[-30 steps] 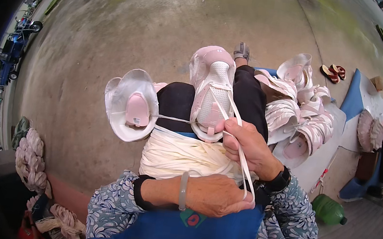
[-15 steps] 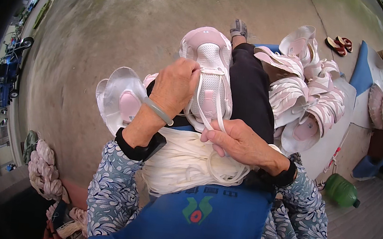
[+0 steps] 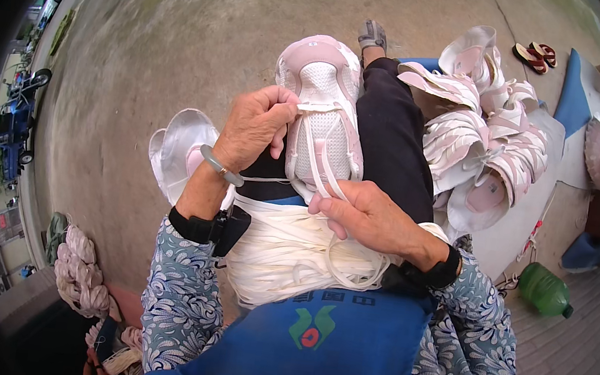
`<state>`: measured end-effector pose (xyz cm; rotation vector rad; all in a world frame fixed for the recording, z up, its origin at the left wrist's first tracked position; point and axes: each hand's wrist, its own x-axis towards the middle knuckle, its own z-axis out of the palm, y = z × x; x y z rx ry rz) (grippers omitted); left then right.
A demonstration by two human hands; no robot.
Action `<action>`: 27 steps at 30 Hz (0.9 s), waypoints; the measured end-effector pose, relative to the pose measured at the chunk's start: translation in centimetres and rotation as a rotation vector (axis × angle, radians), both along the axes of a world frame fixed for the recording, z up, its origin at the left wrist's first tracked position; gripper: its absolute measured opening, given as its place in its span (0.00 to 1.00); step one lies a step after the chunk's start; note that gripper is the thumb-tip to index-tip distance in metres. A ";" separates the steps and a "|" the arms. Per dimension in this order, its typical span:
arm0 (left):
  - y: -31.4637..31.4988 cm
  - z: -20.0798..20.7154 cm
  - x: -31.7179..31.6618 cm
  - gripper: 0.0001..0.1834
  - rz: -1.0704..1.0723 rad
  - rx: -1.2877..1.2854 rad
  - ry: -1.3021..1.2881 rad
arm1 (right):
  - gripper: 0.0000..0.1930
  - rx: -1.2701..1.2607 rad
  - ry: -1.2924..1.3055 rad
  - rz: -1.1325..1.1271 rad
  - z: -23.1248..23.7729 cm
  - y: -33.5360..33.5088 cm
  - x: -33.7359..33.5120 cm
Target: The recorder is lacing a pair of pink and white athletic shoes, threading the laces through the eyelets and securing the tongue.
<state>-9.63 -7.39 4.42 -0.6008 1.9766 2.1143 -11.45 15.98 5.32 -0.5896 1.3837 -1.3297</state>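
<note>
A pink and white shoe upper (image 3: 318, 61) with a mesh tongue lies over my lap, toe pointing away from me. Beside its left edge, my left hand (image 3: 253, 125) is closed, thumb and forefinger pinching the white shoelace (image 3: 317, 107) where it crosses the upper; the fingertips partly hide the eyelet there. Two strands run down the tongue to my right hand (image 3: 371, 215), which grips them between thumb and fingers at the near end. Below both hands, a thick bundle of cream laces (image 3: 277, 248) rests on my blue apron (image 3: 355, 344).
A pile of pink and white uppers (image 3: 462, 144) lies to the right, another upper (image 3: 183, 147) left of my wrist. Farther right are a green plastic bottle (image 3: 544, 289) and sandals (image 3: 533, 57). Bundled uppers (image 3: 80, 273) sit at lower left.
My left hand has shifted left off the tongue to the upper's edge, and its fingers now pinch there. The right hand keeps its hold on the strands, nearly in place.
</note>
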 end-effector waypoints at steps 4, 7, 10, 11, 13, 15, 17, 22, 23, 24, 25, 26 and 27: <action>0.0 -0.7 -0.6 0.07 0.013 0.033 -0.066 | 0.12 -0.018 -0.060 -0.076 1.3 0.2 0.0; 1.0 -0.8 -0.2 0.05 -0.016 -0.027 -0.044 | 0.12 -0.032 -0.282 0.168 4.2 2.9 -2.5; 1.8 -1.1 0.4 0.04 -0.030 -0.135 0.009 | 0.11 0.058 -0.188 0.257 4.5 4.6 -3.2; 2.1 -1.3 0.5 0.05 0.023 -0.219 0.050 | 0.11 0.047 -0.202 0.262 4.2 4.6 -2.9; 1.9 -0.8 1.0 0.06 0.083 -0.305 0.093 | 0.12 0.071 -0.160 0.321 4.9 4.0 -2.3; 1.3 1.0 1.9 0.13 -0.135 -0.096 -0.143 | 0.12 -0.031 0.107 0.270 4.1 2.8 -1.2; 3.0 2.5 2.3 0.16 -0.095 0.108 -0.231 | 0.14 -0.189 0.455 0.199 2.8 1.2 0.1; 5.7 0.4 3.6 0.20 0.150 0.659 -0.203 | 0.13 -0.227 0.722 0.344 1.8 -1.7 2.6; 5.2 -0.5 3.9 0.18 0.146 0.782 -0.170 | 0.13 -0.196 0.782 0.414 2.2 -1.0 2.0; 5.1 -0.8 4.1 0.18 0.147 0.786 -0.163 | 0.12 -0.161 0.842 0.485 2.5 -0.1 1.2; 5.0 -0.9 4.5 0.18 0.145 0.730 -0.171 | 0.11 -0.172 0.780 0.422 2.8 0.9 -0.3; 5.1 -0.9 4.7 0.18 0.139 0.675 -0.180 | 0.11 -0.062 0.651 0.323 3.4 1.5 -1.9; 5.5 -0.5 4.7 0.16 0.156 0.598 -0.207 | 0.09 -0.015 0.711 0.113 3.0 1.5 -3.1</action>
